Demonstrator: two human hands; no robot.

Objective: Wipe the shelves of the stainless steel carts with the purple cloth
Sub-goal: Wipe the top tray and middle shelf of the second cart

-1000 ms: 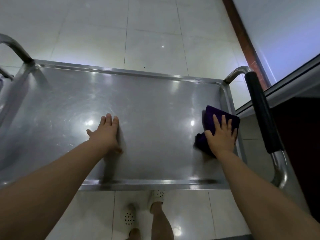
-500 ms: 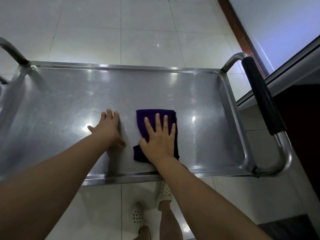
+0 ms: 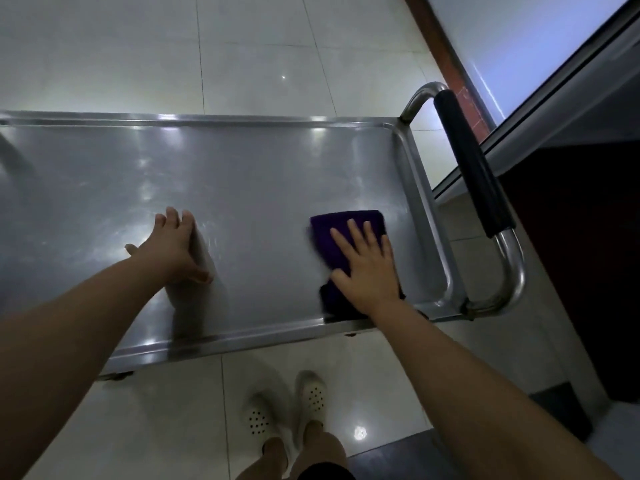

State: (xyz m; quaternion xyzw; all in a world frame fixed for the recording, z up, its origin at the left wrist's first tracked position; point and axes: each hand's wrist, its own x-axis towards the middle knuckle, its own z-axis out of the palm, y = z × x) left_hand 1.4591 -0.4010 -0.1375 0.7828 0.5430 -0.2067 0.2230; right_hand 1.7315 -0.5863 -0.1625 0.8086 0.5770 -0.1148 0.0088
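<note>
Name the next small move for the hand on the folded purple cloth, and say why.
Probably slide the folded purple cloth leftward along the near part of the stainless steel cart shelf. The right hand presses it flat near the shelf's right rim, so little room remains that way, while bare steel lies between it and the left hand, which rests flat on the shelf.

1. Both arms reach out and down, bare.
2. The left hand (image 3: 173,247) lies flat, fingers straight and close, thumb out to the side.
3. The right hand (image 3: 367,271) lies flat too, fingers straight and spread, pressing down on the cloth (image 3: 332,237).
</note>
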